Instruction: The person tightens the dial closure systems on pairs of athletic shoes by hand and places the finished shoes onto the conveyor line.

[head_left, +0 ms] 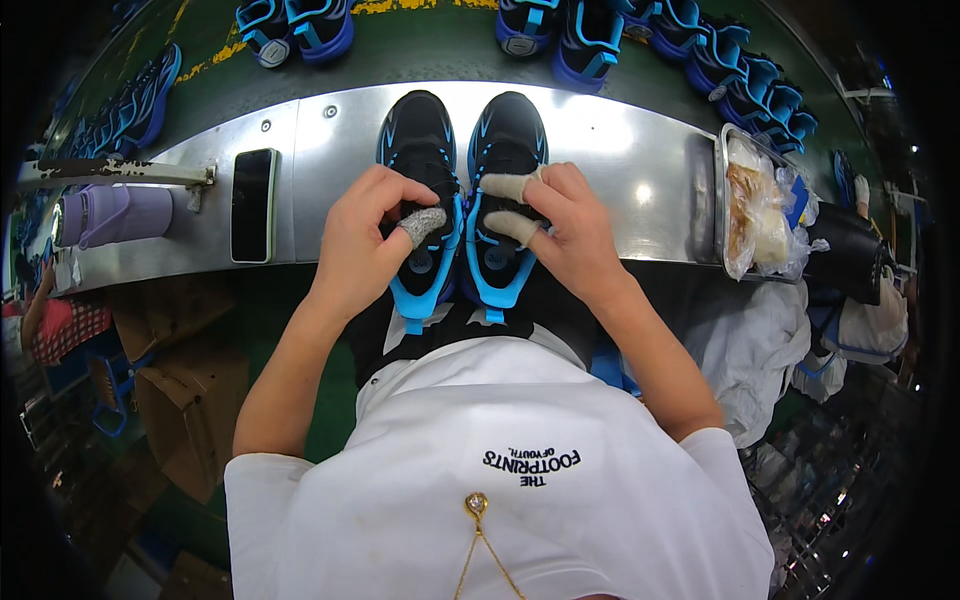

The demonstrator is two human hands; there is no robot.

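Two black sneakers with bright blue trim stand side by side before me, toes pointing away: the left shoe (417, 125) and the right shoe (507, 125). My left hand (365, 228) is over the left shoe's lacing and opening, its thumb in a grey finger sleeve. Thumb and bent index finger come close together there; whatever lies between them is too small to make out. Across the right shoe's lacing reaches my right hand (570, 232), with beige sleeves on thumb and index finger. Those two fingers are apart, their tips on or just above the shoe.
The shoes rest on a metal ledge (640, 150). A phone (254, 205) and a purple bottle (125, 214) are on the left. At right stands a metal tray (722, 205) of plastic bags. Beyond the ledge, more sneakers (590, 40) line a green surface (420, 50). Cardboard boxes (190, 400) sit lower left.
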